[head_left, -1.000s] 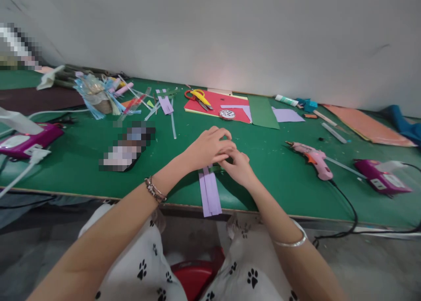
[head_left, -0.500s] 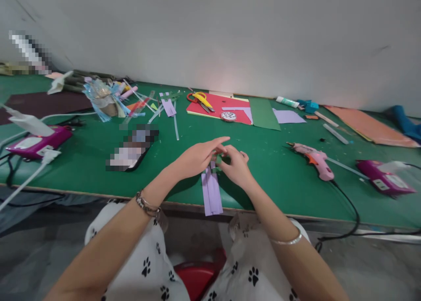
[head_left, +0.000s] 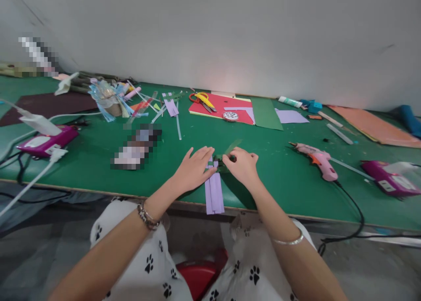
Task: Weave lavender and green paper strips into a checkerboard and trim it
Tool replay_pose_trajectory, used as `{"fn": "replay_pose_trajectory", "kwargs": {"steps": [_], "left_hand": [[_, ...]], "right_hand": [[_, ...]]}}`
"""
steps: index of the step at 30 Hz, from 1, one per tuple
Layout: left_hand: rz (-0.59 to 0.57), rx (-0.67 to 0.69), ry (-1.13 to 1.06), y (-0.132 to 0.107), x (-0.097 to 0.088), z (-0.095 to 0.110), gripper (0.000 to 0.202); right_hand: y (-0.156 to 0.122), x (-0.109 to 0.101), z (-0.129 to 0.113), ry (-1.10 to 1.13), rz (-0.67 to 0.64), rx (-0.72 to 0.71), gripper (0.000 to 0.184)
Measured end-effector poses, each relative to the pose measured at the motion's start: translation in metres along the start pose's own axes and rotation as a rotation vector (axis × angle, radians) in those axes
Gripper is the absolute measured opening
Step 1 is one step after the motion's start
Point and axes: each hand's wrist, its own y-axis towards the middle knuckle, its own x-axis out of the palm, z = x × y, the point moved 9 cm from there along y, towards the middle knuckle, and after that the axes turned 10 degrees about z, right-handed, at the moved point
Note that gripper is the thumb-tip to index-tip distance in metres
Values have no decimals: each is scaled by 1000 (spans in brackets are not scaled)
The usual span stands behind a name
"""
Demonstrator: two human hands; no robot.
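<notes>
Purple paper strips lie side by side near the table's front edge, their lower ends reaching over it. My left hand rests fairly flat beside them, fingers stretched out and thumb on their upper part. Narrow green paper strips cross the purple ones at the top, dark against the green table. One green strip is pinched between the thumb and fingers of my right hand, its far end sticking up and slightly blurred. The fingertips partly cover the crossing.
A pink glue gun lies right, its cord over the edge near a purple power strip. A phone and another power strip are left. Yellow-handled scissors rest on red paper behind, beside green paper.
My hands have moved apart. The left has lowered and flattened beside the purple strips, while the right has shifted slightly right, with a green strip now showing above its fingers.
</notes>
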Motion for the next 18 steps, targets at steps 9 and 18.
{"fn": "replay_pose_trajectory", "kwargs": {"steps": [9,18], "left_hand": [[-63,61,44,-3,14,10,48],[-46,59,36,-3,11,10,44]], "right_hand": [[-2,-6,7,-123,66,-23,29],[-6,-61,-6,-204,323,-161,51]]}}
